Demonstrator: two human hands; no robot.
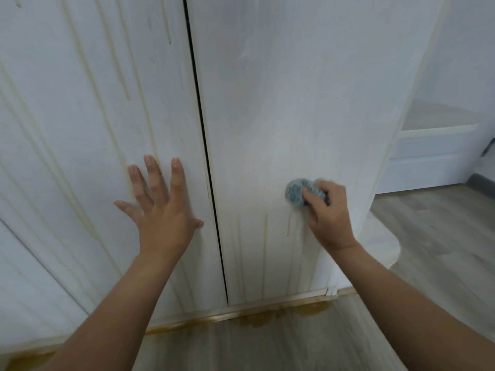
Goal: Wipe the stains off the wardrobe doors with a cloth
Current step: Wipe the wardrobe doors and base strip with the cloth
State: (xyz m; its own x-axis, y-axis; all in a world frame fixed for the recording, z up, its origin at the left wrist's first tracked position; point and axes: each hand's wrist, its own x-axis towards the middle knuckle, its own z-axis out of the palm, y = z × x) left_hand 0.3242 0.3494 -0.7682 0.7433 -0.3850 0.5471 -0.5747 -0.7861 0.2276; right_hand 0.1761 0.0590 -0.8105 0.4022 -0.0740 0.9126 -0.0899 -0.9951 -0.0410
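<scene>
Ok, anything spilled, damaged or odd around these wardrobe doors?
Yes. Yellowish drip streaks run down the left door and, below the cloth, the right door. A brownish puddle lies on the floor along the wardrobe's base. No breakage shows.

There are 2 hands in view, the left hand (163, 210) and the right hand (329, 212). The left one shows all 5 digits spread apart. There is 1 cloth (294, 191), blue-grey and bunched. 2 wardrobe doors show plainly, the left door (93, 103) and the right door (294, 89), with 1 dark gap (203, 135) between them. 1 more seam at the lower left may mark a 3rd panel, but that is unclear. The right door carries 3 short yellowish drips (265, 231) low down. The left door has at least 5 long streaks (124, 76); fainter ones defy counting. 1 rounded corner shelf (439, 124) stands to the right.
</scene>
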